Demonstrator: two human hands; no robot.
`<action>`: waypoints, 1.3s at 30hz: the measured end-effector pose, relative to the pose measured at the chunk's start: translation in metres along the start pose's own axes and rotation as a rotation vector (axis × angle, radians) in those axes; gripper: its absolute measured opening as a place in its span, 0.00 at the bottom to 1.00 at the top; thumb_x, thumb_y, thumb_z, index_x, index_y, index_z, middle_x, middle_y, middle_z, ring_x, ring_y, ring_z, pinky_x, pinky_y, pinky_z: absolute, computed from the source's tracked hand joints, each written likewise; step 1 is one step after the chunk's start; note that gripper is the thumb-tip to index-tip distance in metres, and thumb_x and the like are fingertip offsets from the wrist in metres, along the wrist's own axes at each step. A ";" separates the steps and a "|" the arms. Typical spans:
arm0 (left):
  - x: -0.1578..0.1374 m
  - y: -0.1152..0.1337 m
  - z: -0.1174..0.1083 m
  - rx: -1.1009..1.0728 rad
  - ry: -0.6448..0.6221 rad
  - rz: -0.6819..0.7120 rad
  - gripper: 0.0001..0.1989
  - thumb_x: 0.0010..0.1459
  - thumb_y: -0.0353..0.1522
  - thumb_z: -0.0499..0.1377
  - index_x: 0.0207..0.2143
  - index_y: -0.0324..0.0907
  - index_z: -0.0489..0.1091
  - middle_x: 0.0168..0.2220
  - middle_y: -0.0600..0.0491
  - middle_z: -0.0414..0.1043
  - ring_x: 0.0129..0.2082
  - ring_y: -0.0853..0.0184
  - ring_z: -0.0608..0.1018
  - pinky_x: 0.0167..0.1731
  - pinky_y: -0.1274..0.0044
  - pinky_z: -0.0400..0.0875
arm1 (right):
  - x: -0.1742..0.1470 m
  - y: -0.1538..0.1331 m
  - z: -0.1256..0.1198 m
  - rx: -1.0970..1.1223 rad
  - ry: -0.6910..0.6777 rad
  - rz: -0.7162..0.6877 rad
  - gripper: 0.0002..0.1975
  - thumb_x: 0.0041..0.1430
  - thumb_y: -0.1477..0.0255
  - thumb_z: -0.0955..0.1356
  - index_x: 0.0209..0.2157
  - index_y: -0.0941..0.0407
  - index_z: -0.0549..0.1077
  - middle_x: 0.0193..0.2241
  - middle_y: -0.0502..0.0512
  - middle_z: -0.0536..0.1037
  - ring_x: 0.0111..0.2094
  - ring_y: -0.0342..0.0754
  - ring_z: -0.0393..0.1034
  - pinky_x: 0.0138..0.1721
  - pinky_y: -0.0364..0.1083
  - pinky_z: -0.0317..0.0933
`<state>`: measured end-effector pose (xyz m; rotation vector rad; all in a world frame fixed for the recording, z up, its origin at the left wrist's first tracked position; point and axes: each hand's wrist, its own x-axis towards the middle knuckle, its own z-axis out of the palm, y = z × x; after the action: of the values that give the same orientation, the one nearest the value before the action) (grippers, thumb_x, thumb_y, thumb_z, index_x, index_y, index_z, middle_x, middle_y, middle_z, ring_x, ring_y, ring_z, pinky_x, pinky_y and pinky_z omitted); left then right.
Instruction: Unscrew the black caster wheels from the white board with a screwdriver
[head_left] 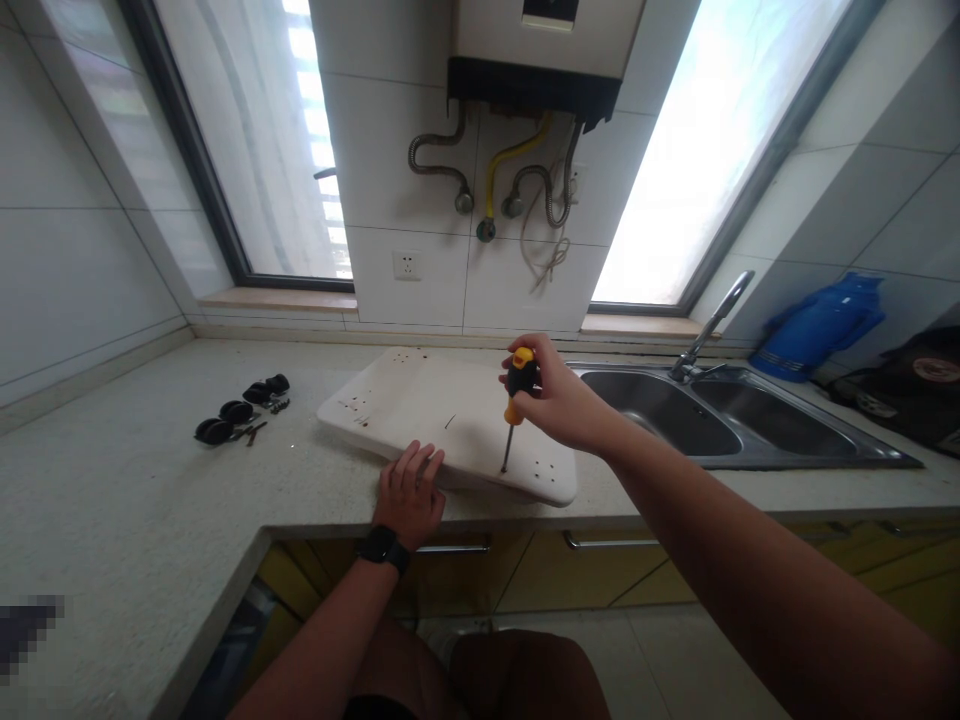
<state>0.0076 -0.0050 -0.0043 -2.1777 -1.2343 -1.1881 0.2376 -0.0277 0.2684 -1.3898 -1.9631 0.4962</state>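
Observation:
My right hand is wrapped round the yellow and black handle of a screwdriver. The screwdriver stands nearly upright, and its tip meets a small dark spot, perhaps a screw or hole, near the front edge of a white panel. This panel has rounded corners, clusters of small holes and some brownish marks; it lies at an angle on the countertop. Against its front edge my left hand rests with fingers laid out over the rim, holding nothing. Several black casters and loose screws lie to the left.
A double-bowl steel sink with a faucet is to the right. Behind it stands a blue thermos-like jug. Pipes hang below a wall-mounted heater. The pale countertop turns a corner at left.

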 end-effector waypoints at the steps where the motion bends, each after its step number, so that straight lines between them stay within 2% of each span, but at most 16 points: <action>1: 0.000 0.000 0.000 0.000 0.001 0.000 0.38 0.58 0.24 0.60 0.70 0.45 0.57 0.62 0.40 0.72 0.67 0.47 0.69 0.61 0.57 0.61 | 0.000 -0.001 0.002 -0.045 0.040 0.010 0.24 0.60 0.66 0.70 0.56 0.50 0.60 0.49 0.60 0.74 0.45 0.58 0.75 0.49 0.63 0.70; 4: 0.000 0.000 0.000 -0.002 0.002 0.002 0.38 0.58 0.23 0.60 0.70 0.45 0.57 0.62 0.40 0.71 0.67 0.47 0.69 0.61 0.57 0.61 | 0.001 0.000 0.006 -0.187 0.156 -0.014 0.24 0.61 0.57 0.71 0.53 0.51 0.62 0.51 0.62 0.72 0.46 0.59 0.72 0.49 0.62 0.69; 7: 0.001 0.000 -0.001 0.000 0.003 0.000 0.37 0.58 0.23 0.60 0.69 0.45 0.58 0.62 0.41 0.71 0.67 0.47 0.69 0.61 0.57 0.61 | 0.002 0.002 0.006 -0.238 0.184 -0.044 0.24 0.57 0.59 0.75 0.49 0.48 0.65 0.48 0.59 0.73 0.43 0.58 0.72 0.47 0.61 0.69; 11: 0.000 0.000 -0.001 0.002 0.001 0.000 0.37 0.58 0.23 0.60 0.69 0.45 0.58 0.62 0.41 0.71 0.67 0.47 0.69 0.60 0.57 0.61 | 0.002 0.003 0.002 -0.051 0.148 0.024 0.30 0.54 0.66 0.76 0.55 0.47 0.62 0.47 0.56 0.76 0.38 0.53 0.74 0.44 0.58 0.71; 14: -0.001 0.000 0.000 0.000 -0.003 0.000 0.38 0.58 0.24 0.60 0.70 0.45 0.57 0.63 0.41 0.71 0.68 0.47 0.68 0.61 0.57 0.61 | 0.000 0.004 0.001 0.096 0.065 0.002 0.33 0.56 0.71 0.73 0.59 0.48 0.58 0.49 0.58 0.77 0.42 0.53 0.76 0.49 0.59 0.71; 17: -0.002 -0.001 0.001 -0.004 -0.002 -0.002 0.39 0.58 0.24 0.60 0.71 0.46 0.56 0.63 0.40 0.71 0.68 0.47 0.68 0.62 0.57 0.60 | -0.003 0.004 0.001 0.134 0.001 -0.035 0.29 0.56 0.73 0.70 0.57 0.48 0.59 0.51 0.58 0.76 0.48 0.54 0.75 0.54 0.61 0.69; 20: -0.002 -0.001 0.001 -0.004 -0.004 -0.002 0.38 0.59 0.24 0.59 0.71 0.46 0.56 0.63 0.40 0.71 0.68 0.47 0.68 0.62 0.57 0.60 | -0.004 0.001 0.002 0.044 0.039 0.035 0.24 0.58 0.65 0.71 0.53 0.49 0.60 0.49 0.59 0.75 0.46 0.57 0.75 0.49 0.62 0.70; 22: -0.001 -0.001 0.000 0.000 -0.003 0.002 0.39 0.59 0.24 0.59 0.71 0.46 0.56 0.63 0.40 0.71 0.68 0.47 0.68 0.61 0.57 0.61 | -0.003 -0.001 0.003 -0.048 0.081 0.073 0.25 0.58 0.58 0.72 0.51 0.49 0.60 0.46 0.59 0.75 0.45 0.59 0.74 0.46 0.63 0.70; 24: 0.000 0.000 -0.001 0.004 -0.001 0.006 0.40 0.58 0.23 0.59 0.72 0.46 0.55 0.63 0.41 0.71 0.68 0.47 0.68 0.61 0.57 0.61 | -0.002 -0.001 0.002 -0.122 0.112 0.062 0.26 0.56 0.55 0.74 0.49 0.49 0.61 0.43 0.57 0.75 0.44 0.60 0.74 0.45 0.63 0.69; 28: -0.001 0.000 -0.001 0.008 0.000 0.000 0.42 0.57 0.23 0.60 0.73 0.47 0.53 0.63 0.41 0.71 0.68 0.48 0.68 0.61 0.58 0.61 | -0.001 0.002 -0.001 -0.084 0.093 0.062 0.27 0.54 0.61 0.75 0.50 0.47 0.61 0.45 0.56 0.76 0.41 0.58 0.76 0.43 0.62 0.72; 31: -0.002 -0.001 0.000 0.008 -0.004 -0.004 0.41 0.58 0.23 0.60 0.72 0.47 0.54 0.63 0.41 0.71 0.68 0.48 0.68 0.61 0.57 0.61 | -0.002 0.005 -0.004 0.060 0.040 0.036 0.27 0.56 0.68 0.73 0.54 0.47 0.60 0.49 0.58 0.75 0.45 0.57 0.77 0.46 0.60 0.74; 35: -0.002 -0.001 0.001 0.008 -0.005 -0.003 0.39 0.58 0.23 0.59 0.71 0.46 0.56 0.63 0.41 0.71 0.68 0.48 0.68 0.61 0.57 0.61 | -0.004 0.005 -0.002 0.172 -0.031 -0.035 0.29 0.55 0.73 0.70 0.56 0.47 0.58 0.48 0.56 0.74 0.50 0.55 0.76 0.52 0.60 0.72; 39: -0.001 0.000 0.000 0.005 -0.001 0.001 0.37 0.58 0.24 0.60 0.69 0.45 0.58 0.62 0.40 0.71 0.68 0.47 0.68 0.61 0.57 0.61 | -0.004 0.004 0.002 0.001 0.073 -0.010 0.26 0.57 0.62 0.72 0.52 0.49 0.59 0.53 0.61 0.69 0.49 0.58 0.72 0.52 0.64 0.69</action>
<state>0.0068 -0.0055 -0.0052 -2.1751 -1.2351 -1.1819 0.2392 -0.0303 0.2632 -1.3776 -1.9101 0.4358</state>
